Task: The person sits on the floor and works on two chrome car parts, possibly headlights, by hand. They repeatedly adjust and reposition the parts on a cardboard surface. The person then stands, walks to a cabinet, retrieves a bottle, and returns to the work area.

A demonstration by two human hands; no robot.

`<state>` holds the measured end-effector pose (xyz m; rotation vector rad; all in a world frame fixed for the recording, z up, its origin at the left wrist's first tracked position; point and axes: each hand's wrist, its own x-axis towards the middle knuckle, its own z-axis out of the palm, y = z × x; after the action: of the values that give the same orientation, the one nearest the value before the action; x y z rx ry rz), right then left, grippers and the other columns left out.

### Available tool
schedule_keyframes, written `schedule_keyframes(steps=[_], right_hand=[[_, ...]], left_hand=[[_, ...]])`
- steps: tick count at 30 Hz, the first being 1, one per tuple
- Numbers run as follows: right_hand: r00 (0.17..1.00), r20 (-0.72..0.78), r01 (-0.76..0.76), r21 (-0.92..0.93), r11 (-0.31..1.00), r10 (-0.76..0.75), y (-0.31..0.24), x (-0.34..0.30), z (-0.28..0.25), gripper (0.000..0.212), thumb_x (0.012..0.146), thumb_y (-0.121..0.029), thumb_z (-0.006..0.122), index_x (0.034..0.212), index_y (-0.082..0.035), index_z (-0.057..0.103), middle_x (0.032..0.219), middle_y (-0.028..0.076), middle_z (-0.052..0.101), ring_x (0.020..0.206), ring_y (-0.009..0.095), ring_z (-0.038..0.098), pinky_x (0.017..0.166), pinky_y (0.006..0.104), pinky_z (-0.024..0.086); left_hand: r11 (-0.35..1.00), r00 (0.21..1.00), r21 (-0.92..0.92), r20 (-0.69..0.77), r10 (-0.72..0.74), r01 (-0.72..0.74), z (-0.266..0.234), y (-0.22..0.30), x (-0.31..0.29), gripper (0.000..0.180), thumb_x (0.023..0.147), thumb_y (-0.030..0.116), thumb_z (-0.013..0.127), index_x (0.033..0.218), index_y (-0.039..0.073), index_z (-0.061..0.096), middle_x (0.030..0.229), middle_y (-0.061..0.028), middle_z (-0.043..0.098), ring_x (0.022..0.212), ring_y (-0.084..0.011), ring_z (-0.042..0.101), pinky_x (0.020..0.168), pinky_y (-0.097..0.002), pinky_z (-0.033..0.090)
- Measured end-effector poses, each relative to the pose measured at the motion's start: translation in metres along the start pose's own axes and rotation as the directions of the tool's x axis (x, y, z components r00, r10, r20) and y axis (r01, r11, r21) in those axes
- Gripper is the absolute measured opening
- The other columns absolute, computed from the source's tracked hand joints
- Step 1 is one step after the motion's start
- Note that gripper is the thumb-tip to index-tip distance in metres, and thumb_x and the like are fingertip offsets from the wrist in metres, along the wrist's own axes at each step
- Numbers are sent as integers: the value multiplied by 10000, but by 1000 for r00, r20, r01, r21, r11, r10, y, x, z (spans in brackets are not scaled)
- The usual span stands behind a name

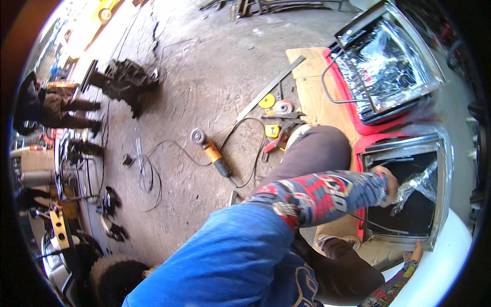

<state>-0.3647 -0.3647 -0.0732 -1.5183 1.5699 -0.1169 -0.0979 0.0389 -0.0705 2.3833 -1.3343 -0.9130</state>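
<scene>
A metal-framed panel (pixel 443 199) with a dark inside lies at the right, on a red-edged sheet. Crumpled clear plastic film (pixel 420 187) hangs loose over its dark middle. My left hand (pixel 388 185), at the end of a patterned sleeve, is closed at the film's near edge; its fingertips are mostly hidden. At the panel's lower corner, my right hand (pixel 413 254) grips the frame, fingers against its edge. Just beyond sits a second framed panel (pixel 434 64), its inside covered by shiny clear film.
An orange angle grinder (pixel 212 153) lies on the concrete with its cord looped around. Near my knee are a yellow tape measure (pixel 272 131), cutting discs (pixel 283 106) and a steel ruler (pixel 271 88). Another person (pixel 56 107) stands at left beside a dark machine part (pixel 125 82).
</scene>
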Motion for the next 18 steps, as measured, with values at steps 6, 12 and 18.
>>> schedule_keyframes(steps=[6, 12, 18], right_hand=[[999, 34, -3, 118, 993, -1, 1, 5, 4, 507, 769, -484, 759, 1136, -173, 599, 1064, 55, 644, 882, 256, 647, 629, 376, 503], [998, -7, -67, 127, 990, 68, -8, -10, 10, 572, 750, -496, 744, 1203, -184, 590, 1137, 67, 620, 979, 269, 601, 693, 393, 512], [987, -43, -149, 88, 985, 154, -16, -9, 10, 639, 722, -576, 723, 1216, -197, 577, 1196, 64, 585, 1045, 276, 540, 734, 417, 506]], left_hand=[[984, 939, 4, -301, -167, 177, 52, 63, 132, 285, 682, 253, 771, 926, 106, 767, 952, -140, 712, 855, -339, 674, 697, -567, 533], [803, 905, -422, -256, 341, -422, 99, 74, 257, 226, 691, 238, 772, 883, 120, 778, 888, -108, 718, 800, -300, 682, 652, -543, 542], [142, 475, -521, -589, 654, -841, 133, 27, 309, 167, 700, 223, 773, 840, 134, 789, 823, -77, 723, 745, -260, 691, 607, -518, 551]])
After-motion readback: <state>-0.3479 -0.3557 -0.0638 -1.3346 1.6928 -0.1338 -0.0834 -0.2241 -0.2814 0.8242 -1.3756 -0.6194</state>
